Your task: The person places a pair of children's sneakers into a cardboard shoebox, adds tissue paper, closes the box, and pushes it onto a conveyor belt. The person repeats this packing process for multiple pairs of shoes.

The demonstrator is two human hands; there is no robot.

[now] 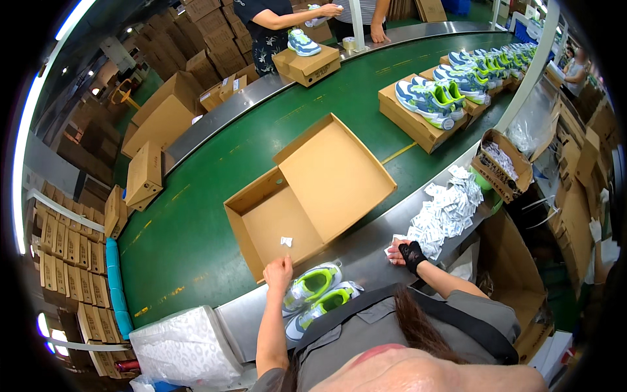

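Note:
An open shoe box (333,176) of brown cardboard lies on the green conveyor belt, its lid folded back to the right. Inside its tray is a single small white sachet (286,242). My left hand (279,272) is closed at the box's near wall; its fingertips are hidden. Just beside that hand, a pair of white, grey and lime-green sneakers (320,294) stands on the steel ledge. My right hand (401,253), in a black lace fingerless glove, has its fingers closed on a white sachet at the edge of a heap of similar sachets (447,209).
Boxes topped with sneakers (431,101) line the belt's right side. Across it, one shoe (303,43) sits on a box near two people. A carton of sachets (503,163) stands at right. White patterned paper sheets (186,346) lie lower left; boxes (72,248) are stacked at far left.

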